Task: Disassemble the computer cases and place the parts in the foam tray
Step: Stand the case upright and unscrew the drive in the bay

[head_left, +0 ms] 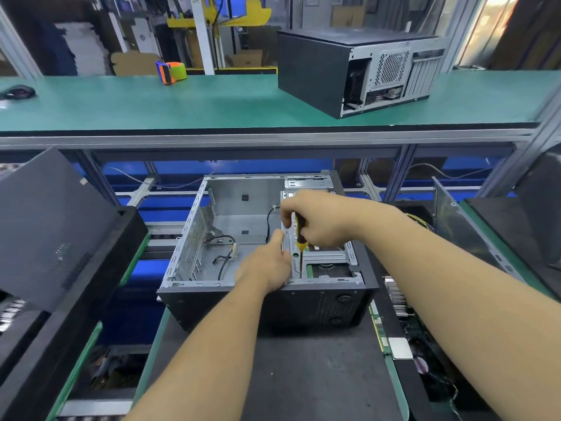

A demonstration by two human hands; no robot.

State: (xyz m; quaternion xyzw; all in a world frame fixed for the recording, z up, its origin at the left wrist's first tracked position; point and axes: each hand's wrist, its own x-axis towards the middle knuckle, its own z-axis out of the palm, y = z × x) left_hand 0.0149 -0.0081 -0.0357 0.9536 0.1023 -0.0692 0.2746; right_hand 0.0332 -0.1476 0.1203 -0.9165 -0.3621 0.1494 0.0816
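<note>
An open computer case [243,208] lies on its side in front of me, its bare metal interior holding loose black cables [226,262]. My right hand [315,221] grips a yellow-and-black screwdriver [300,241] held upright, its tip down at the drive cage [328,256] in the case's right part. My left hand [267,262] rests against the cage's left edge, fingers around the metal wall. A black foam tray [391,335] at the right holds boards and a silver chip [400,347].
A second, closed computer case [318,71] stands on the green upper shelf [182,101], with a tape dispenser [171,71] farther left. Black panels [54,226] lean at the left, and another black panel [540,208] at the right. A dark mat [303,375] lies before the case.
</note>
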